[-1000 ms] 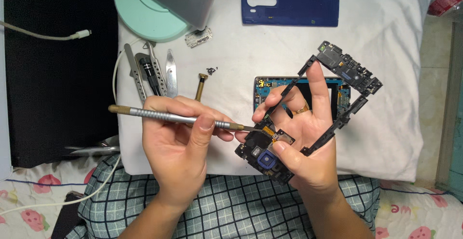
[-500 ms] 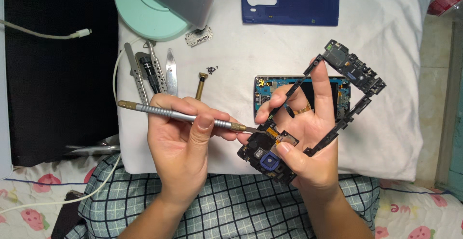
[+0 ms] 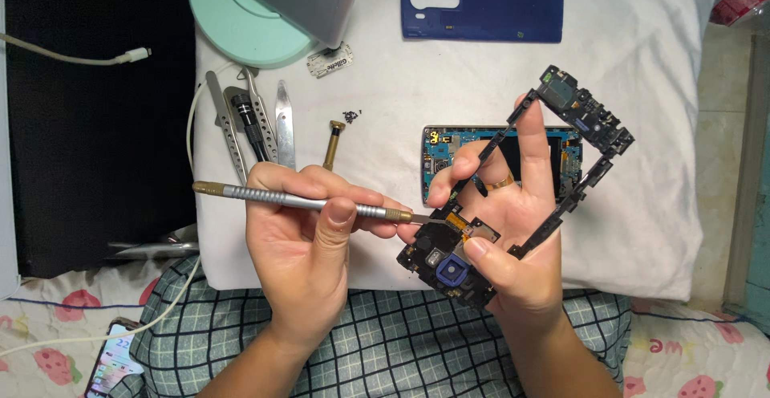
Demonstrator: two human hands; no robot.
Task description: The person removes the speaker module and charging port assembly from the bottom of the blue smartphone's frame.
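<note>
Fingers of the left hand (image 3: 309, 241) were curled shut around a slim metal screwdriver (image 3: 309, 201), held almost level with its tip touching the black phone midframe (image 3: 513, 197). The right hand (image 3: 513, 245) was closed on that midframe, palm up, thumb pressed on its lower end by the camera ring, index and middle fingers raised behind it. An opened phone body (image 3: 565, 153) lay just beyond on the white surface (image 3: 642, 85).

Blue back cover (image 3: 481, 1), razor blade (image 3: 330, 61), tweezers (image 3: 233, 125), white cable (image 3: 72, 57), etc.
</note>
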